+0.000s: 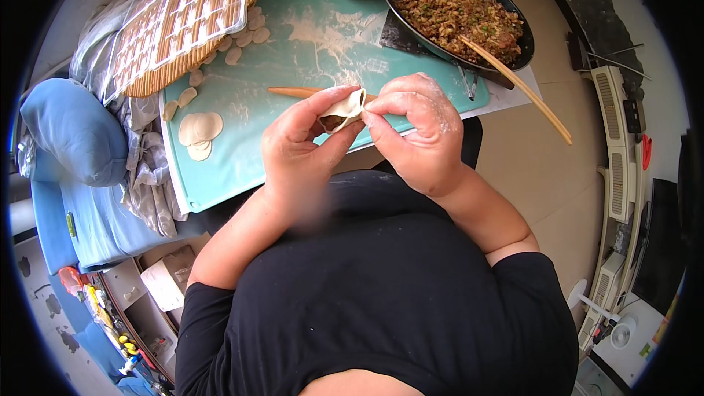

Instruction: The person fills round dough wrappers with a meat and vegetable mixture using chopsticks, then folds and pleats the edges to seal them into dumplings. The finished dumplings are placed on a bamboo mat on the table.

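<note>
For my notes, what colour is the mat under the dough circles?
The mat is pale turquoise, best seen in the head view.

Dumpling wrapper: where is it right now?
In the head view's upper middle, the dumpling wrapper is held between the left hand and right hand, near the wooden rolling pin.

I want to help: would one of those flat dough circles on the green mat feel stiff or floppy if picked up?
Probably floppy: the dough wrapper in the fingers is bent into a pocket. The dough circles look thin, so each is likely light. They might stick together, since some overlap.
</note>
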Demonstrator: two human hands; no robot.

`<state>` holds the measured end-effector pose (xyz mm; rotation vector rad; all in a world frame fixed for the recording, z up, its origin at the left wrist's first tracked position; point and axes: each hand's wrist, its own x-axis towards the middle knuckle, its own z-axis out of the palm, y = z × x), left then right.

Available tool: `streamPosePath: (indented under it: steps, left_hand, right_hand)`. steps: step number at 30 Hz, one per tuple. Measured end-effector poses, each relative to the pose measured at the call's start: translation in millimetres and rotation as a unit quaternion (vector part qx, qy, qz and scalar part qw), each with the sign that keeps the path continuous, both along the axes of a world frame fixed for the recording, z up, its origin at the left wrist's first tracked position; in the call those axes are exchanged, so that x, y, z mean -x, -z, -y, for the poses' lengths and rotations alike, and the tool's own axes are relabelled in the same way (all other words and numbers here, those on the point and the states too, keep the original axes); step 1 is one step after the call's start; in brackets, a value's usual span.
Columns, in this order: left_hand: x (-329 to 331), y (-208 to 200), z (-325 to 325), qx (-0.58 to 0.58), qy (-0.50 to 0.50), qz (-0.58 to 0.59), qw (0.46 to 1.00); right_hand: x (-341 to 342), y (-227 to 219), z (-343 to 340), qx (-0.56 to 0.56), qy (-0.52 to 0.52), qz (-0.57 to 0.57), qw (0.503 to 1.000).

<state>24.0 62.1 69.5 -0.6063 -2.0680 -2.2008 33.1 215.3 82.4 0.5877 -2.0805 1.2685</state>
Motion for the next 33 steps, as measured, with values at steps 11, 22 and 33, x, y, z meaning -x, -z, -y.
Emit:
streamPosePath:
  steps: [11, 22, 33]
  left_hand:
    - [-3.4, -1.7, 2.3, -0.019, 0.019, 0.045, 0.999]
    - [-3.2, 0.4, 1.8, 0.004, 0.01, 0.061, 0.998]
    - [-3.3, 2.5, 2.1, 0.014, 0.017, 0.08, 0.997]
  right_hand:
    - [2.6, 1.7, -11.6, 0.073, -0.118, 0.189, 0.972]
    - [1.0, 4.2, -7.1, 0.003, -0.048, 0.065, 0.997]
    - [3.0, 11.9, -3.4, 0.063, -0.064, 0.066, 0.994]
